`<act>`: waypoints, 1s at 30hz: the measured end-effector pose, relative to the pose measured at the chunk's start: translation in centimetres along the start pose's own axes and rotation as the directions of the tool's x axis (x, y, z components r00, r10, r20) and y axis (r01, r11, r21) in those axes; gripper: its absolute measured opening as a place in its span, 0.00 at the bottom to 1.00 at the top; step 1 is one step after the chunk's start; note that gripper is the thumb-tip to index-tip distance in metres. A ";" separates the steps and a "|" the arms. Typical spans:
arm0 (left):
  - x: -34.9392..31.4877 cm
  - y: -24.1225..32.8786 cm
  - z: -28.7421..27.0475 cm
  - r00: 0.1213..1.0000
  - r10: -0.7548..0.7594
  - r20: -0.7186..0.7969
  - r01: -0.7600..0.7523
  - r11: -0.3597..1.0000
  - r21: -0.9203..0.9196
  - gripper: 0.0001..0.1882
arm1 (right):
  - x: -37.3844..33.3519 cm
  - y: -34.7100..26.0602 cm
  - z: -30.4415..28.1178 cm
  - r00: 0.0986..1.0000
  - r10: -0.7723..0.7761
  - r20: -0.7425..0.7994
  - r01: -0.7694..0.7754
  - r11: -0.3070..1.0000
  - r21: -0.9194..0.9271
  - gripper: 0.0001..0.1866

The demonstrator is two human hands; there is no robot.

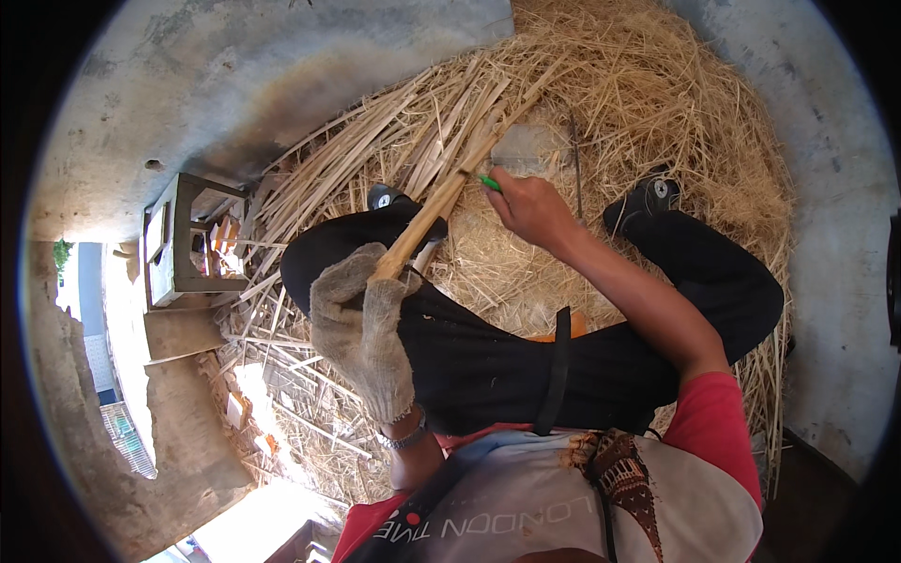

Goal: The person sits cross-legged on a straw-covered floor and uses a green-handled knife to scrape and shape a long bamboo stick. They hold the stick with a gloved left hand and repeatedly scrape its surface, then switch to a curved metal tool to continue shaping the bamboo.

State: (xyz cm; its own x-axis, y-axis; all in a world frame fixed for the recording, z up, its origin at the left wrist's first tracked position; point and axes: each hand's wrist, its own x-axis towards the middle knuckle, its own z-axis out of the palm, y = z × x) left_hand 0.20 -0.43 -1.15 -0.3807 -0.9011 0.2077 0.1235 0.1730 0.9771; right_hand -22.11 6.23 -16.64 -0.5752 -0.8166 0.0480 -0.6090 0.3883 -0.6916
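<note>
My left hand (364, 324), in a grey knitted work glove, is closed around the near end of a long pale bamboo strip (424, 223). The strip slants away from me, up and to the right, over my bent left leg. Bare, my right hand (537, 208) grips a small tool with a bright green end (490, 183), held against or just beside the strip's right side. Fingers hide most of that tool, so its kind and any blade cannot be made out. A small dark mark shows on the strip near the green end.
Long split strips (375, 141) lie in a heap at the far left. Curly shavings (648, 84) pile up ahead and to the right. A wooden frame-like box (183, 239) stands at the left wall. My black-trousered legs (718, 267) are spread on either side; grey walls (831, 281) enclose the space.
</note>
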 end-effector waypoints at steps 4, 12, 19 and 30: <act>-0.7 0.4 -0.2 0.995 0.035 0.098 -0.045 0.993 0.109 0.17 | 2.5 6.2 -0.6 0.991 0.116 -0.067 -0.129 0.962 -0.241 0.16; -0.4 1.0 0.8 0.998 -0.041 0.042 0.040 0.999 0.035 0.19 | 3.0 6.1 -0.5 0.985 0.171 0.000 -0.171 0.984 0.043 0.17; -0.3 0.9 0.6 0.998 -0.050 -0.023 0.051 0.996 0.071 0.19 | -5.6 -10.0 -5.2 0.955 -0.294 -0.033 0.294 0.937 0.189 0.11; -0.5 0.7 0.4 0.996 -0.078 -0.033 0.077 0.996 -0.046 0.18 | -6.4 -10.7 -5.7 0.970 -0.242 0.004 0.240 0.964 0.114 0.10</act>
State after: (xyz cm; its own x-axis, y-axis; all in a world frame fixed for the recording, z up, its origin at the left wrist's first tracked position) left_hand 0.13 0.25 -0.59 -0.3586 -0.9245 0.1289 0.1358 0.0850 0.9871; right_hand -15.02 9.77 -5.44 -0.4087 -0.8879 0.2110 -0.6625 0.1297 -0.7377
